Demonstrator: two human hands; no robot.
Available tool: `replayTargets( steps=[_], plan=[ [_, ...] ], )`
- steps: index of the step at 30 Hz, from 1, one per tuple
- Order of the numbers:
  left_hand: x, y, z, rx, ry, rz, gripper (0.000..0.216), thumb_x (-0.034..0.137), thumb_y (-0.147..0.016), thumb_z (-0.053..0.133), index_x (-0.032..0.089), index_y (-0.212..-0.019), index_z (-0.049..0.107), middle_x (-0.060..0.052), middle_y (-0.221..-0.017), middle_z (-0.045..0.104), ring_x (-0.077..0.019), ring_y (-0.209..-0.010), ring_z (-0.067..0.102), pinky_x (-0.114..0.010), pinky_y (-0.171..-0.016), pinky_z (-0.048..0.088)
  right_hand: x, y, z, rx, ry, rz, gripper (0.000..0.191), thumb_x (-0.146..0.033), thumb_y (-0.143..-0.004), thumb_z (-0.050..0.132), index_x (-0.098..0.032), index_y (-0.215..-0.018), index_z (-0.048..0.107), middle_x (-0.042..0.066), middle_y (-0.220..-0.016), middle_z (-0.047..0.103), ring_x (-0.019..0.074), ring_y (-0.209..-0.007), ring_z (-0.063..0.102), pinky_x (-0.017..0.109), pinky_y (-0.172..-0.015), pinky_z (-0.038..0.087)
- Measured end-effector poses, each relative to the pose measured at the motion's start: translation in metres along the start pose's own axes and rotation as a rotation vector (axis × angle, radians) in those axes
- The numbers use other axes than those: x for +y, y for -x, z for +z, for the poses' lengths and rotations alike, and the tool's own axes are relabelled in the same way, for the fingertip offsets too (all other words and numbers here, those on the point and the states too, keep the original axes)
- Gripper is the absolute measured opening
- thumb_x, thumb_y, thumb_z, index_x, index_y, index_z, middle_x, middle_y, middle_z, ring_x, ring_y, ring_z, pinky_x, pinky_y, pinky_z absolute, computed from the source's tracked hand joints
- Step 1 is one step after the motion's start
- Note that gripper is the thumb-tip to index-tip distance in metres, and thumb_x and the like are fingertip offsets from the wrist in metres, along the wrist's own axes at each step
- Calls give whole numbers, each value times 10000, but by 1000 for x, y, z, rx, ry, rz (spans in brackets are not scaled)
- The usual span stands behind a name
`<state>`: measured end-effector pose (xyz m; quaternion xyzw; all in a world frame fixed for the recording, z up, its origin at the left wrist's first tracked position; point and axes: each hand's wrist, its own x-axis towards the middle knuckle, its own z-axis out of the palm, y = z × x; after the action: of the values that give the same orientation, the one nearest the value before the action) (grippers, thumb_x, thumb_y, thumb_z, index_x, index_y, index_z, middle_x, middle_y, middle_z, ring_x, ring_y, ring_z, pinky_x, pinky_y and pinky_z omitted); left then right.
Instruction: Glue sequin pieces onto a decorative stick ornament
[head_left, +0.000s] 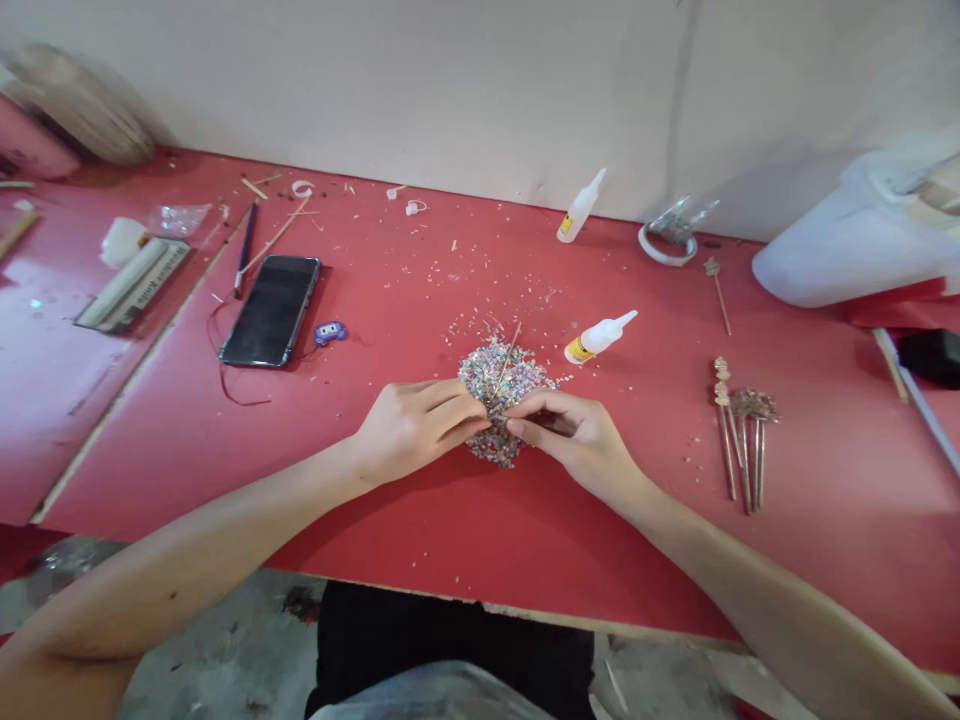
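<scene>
A heap of small shiny multicoloured beads or rhinestones (517, 372) lies on the red table. Over its near side my left hand (424, 425) is closed on a thin gold-coloured stick (509, 355), whose far end points up and away. My right hand (574, 425) pinches thumb and forefinger together right beside the left fingertips. Whatever sits between the right fingers is too small to make out. Just beyond the heap, a small white glue bottle with a yellow label (596, 338) lies tilted.
Another glue bottle (579, 208) stands by the wall. Several decorated hair sticks (742, 450) lie at right, below a tape ring (667, 245) and a large white container (840, 235). At left are a phone (271, 310), a purple trinket (330, 332) and a knife box (135, 288).
</scene>
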<state>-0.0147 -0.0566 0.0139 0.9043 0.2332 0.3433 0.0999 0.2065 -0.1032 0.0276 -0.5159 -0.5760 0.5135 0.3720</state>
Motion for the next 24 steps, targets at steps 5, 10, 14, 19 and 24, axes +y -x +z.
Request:
replayTargets(
  steps=[5,10,14,19,24],
  plan=[
    [-1,-1,-1,-9,26,13,58,231,-938,593,188,-928,631,13,-807,672,-76,-648,606,-181,-593,445,1,-1,-1,6,-16,30,189,-394,-796,716,-209,-827,706,32,-823,699,161,-775,655,286,-713,541],
    [-2,-1,-1,-17,44,0,70,220,-944,582,187,-942,644,3,-830,681,-79,-677,629,-178,-610,464,4,-2,-1,12,-29,32,182,-384,-789,724,-206,-827,705,30,-819,695,160,-770,652,290,-717,541],
    [-2,1,-1,-16,39,8,61,206,-937,593,187,-966,643,-2,-846,684,-86,-690,639,-183,-614,473,5,-2,-1,9,-23,20,187,-385,-795,717,-202,-831,702,28,-809,696,158,-760,652,285,-705,539],
    [-1,1,-1,-19,43,9,64,198,-936,594,187,-975,643,-2,-852,685,-87,-702,643,-184,-623,475,4,-1,0,12,-2,1,197,-392,-801,712,-198,-834,702,34,-813,697,159,-760,652,287,-702,542],
    [-4,0,-1,-29,7,-6,94,244,-940,596,189,-988,655,1,-864,693,-81,-695,639,-179,-609,456,6,-1,-2,30,44,-53,179,-376,-822,695,-197,-829,695,31,-790,677,153,-733,637,279,-662,520]
  ],
)
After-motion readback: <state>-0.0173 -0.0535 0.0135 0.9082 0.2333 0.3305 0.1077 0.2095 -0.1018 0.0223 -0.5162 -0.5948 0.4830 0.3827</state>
